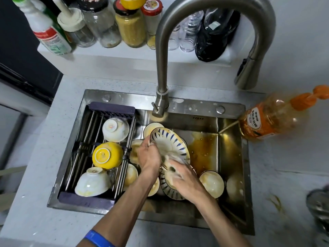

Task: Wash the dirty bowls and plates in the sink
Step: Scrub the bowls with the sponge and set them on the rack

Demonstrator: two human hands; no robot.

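My left hand (148, 155) grips the left rim of a white plate with blue dashes (170, 141) and holds it tilted over the steel sink (229, 139). My right hand (185, 180) is blurred against the plate's lower face, with a pale cloth or sponge (169, 160) under its fingers. Below lie several dirty bowls, among them a blue-striped one (170, 191) and a white one with yellow residue (212, 183). On the drying rack (99, 111) at the sink's left sit a yellow bowl (106, 155) and two white bowls (115, 129), (92, 183), all upside down.
A tall curved faucet (162, 72) rises behind the sink, its spout head (248, 73) at the right. An orange detergent bottle (270, 118) lies on the right counter. Jars and bottles (130, 27) crowd the back ledge. Orange-brown liquid pools on the sink floor (203, 150).
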